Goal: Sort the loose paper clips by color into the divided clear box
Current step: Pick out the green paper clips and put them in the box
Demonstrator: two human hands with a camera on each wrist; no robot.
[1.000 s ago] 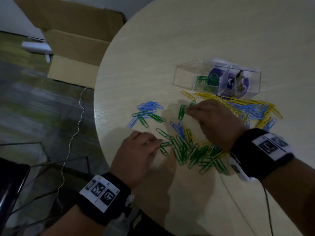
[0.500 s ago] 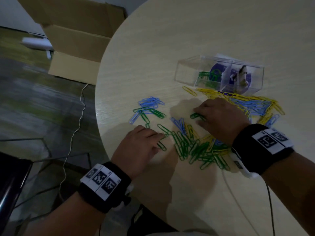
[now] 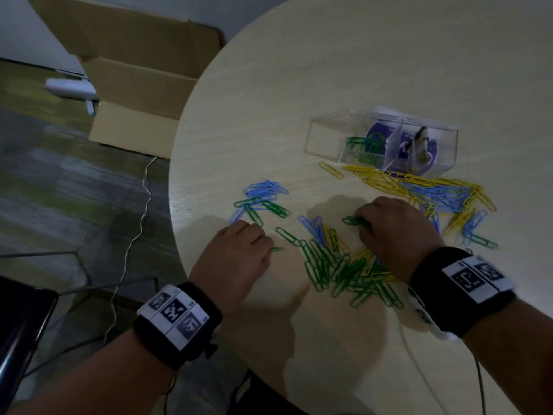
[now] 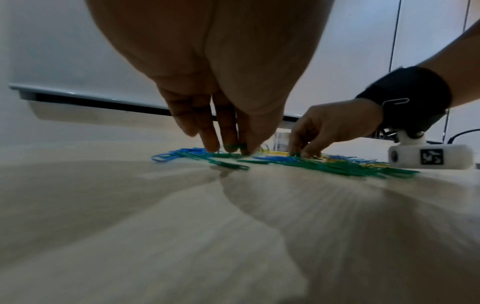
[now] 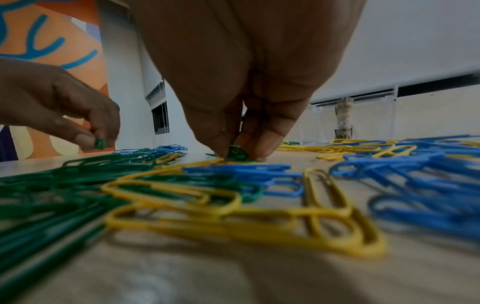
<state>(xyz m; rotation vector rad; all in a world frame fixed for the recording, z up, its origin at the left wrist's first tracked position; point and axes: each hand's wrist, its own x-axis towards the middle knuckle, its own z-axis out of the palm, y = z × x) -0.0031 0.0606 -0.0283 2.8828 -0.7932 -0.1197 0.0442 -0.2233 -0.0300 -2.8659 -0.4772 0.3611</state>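
Green, blue and yellow paper clips lie scattered on the round wooden table (image 3: 299, 85). The divided clear box (image 3: 383, 142) stands at the far side, with green clips in its middle compartment. My left hand (image 3: 239, 259) pinches a green clip (image 3: 276, 249) at the left edge of the green pile (image 3: 338, 271); in the right wrist view that green clip (image 5: 99, 143) sits between thumb and finger. My right hand (image 3: 395, 229) pinches a small bunch of green clips (image 3: 353, 220) just above the table, and the bunch (image 5: 237, 153) shows at its fingertips.
A yellow and blue heap (image 3: 434, 190) lies in front of the box. A smaller blue and green cluster (image 3: 263, 199) lies at the left. An open cardboard box (image 3: 140, 85) stands on the floor beyond the table edge. A white cable (image 3: 131, 244) runs across the floor.
My right hand has drawn back from the far clips toward the pile, holding green clips. My left hand has shifted slightly and now has a green clip between its fingertips.
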